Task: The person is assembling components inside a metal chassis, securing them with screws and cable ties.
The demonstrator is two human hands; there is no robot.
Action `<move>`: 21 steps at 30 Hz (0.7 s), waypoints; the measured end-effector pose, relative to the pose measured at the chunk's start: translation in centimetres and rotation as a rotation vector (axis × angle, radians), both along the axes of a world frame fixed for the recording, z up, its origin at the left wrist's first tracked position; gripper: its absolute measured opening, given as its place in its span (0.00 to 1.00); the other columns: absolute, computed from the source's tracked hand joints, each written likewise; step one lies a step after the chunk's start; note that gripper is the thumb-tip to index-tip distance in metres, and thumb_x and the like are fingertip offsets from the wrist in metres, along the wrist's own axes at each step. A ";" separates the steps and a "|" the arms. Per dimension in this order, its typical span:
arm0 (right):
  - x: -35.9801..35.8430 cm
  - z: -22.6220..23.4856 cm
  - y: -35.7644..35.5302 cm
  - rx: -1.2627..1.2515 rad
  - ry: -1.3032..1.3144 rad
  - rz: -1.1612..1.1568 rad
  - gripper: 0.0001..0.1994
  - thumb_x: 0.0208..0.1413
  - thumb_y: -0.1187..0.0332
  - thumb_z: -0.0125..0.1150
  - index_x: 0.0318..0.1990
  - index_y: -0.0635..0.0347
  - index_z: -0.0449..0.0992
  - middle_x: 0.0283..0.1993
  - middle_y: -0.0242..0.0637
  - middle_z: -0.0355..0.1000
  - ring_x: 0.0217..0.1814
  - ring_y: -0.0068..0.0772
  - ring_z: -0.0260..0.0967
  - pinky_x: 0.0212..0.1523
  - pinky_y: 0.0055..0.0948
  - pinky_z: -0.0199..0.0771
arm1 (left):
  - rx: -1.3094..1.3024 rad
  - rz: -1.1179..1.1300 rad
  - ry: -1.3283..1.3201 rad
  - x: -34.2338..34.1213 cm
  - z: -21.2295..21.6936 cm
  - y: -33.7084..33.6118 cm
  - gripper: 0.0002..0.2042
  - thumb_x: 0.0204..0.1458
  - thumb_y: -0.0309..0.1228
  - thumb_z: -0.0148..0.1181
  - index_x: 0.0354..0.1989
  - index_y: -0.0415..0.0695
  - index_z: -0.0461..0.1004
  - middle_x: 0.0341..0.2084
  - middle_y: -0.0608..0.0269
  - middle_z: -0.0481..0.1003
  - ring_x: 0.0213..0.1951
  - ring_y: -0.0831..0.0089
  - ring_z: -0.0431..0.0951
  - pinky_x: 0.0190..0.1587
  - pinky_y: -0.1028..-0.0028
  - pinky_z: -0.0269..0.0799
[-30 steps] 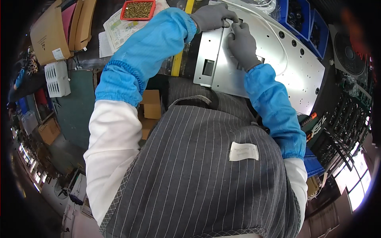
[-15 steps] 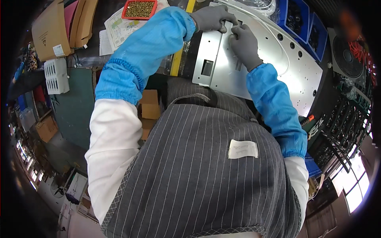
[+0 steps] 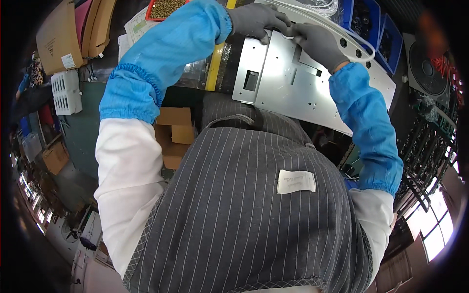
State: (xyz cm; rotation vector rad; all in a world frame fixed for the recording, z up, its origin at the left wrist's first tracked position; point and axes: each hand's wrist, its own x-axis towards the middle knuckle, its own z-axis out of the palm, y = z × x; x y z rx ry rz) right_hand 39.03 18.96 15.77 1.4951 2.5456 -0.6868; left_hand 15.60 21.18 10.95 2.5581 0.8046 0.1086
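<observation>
Both hands sit slightly higher than before: my left hand curls over the metal panel's top edge, my right hand pinches a small fitting there.

Bright, even light overhead; glare off the metal plate at the far side. Windows blown out near right. Heavy fisheye bend w/ dark vignette at the rim, edges soft.

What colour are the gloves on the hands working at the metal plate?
Grey, both the left hand and right hand, seen in the head view.
</observation>
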 end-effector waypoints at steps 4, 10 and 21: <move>0.4 -0.5 1.7 0.002 0.104 0.046 0.10 0.59 0.66 0.59 0.47 0.49 0.80 0.43 0.34 0.75 0.46 0.41 0.75 0.47 0.38 0.74 | 0.069 0.021 -0.016 0.2 -0.7 -0.3 0.35 0.36 0.32 0.75 0.60 0.59 0.74 0.62 0.72 0.70 0.61 0.63 0.70 0.64 0.64 0.71; 0.7 -1.0 2.4 -0.065 0.177 0.035 0.10 0.59 0.68 0.61 0.47 0.52 0.79 0.42 0.33 0.74 0.44 0.36 0.75 0.48 0.32 0.74 | 0.010 0.071 -0.018 0.1 -1.1 -0.5 0.36 0.37 0.34 0.75 0.61 0.58 0.73 0.62 0.70 0.70 0.58 0.63 0.72 0.64 0.64 0.71; 1.1 -2.1 3.2 -0.309 0.238 -0.055 0.08 0.58 0.70 0.62 0.44 0.57 0.82 0.40 0.32 0.74 0.40 0.29 0.73 0.43 0.30 0.74 | -0.081 0.087 -0.078 0.5 -1.2 -0.5 0.31 0.37 0.30 0.73 0.57 0.58 0.76 0.62 0.70 0.69 0.56 0.63 0.73 0.60 0.63 0.73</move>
